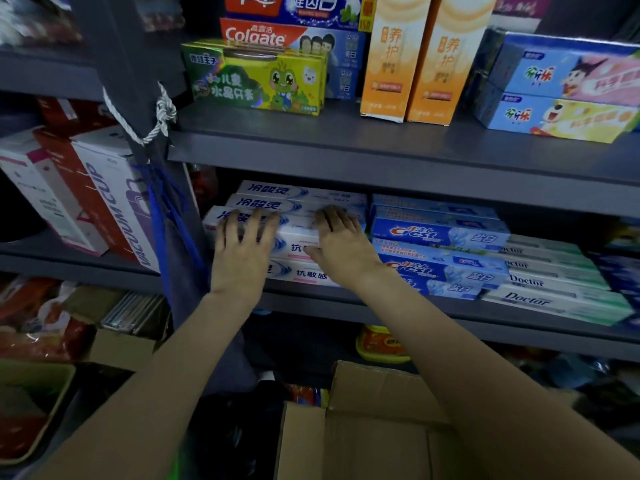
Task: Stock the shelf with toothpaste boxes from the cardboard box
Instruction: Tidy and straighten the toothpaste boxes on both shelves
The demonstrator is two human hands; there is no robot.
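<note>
Nearest, low in view: open cardboard box (367, 427), inside hidden. Above it, left hand (242, 244) and right hand (341, 242) flat, fingers straight, pressing white toothpaste boxes (298, 223) stacked on middle grey shelf (450, 308), long axes running left-right. Beside them, Crest boxes (440, 233). Surroundings dim, blurred.

1. The upper shelf board (398, 150) hangs low over the stack of white toothpaste boxes (298, 216), leaving only a thin gap above it.
2. Blue Crest boxes (440, 251) sit just beside the stack on the right.
3. The dark upright post (138, 98) closes off the left.
4. Both forearms cross above the open cardboard box (374, 427).
</note>
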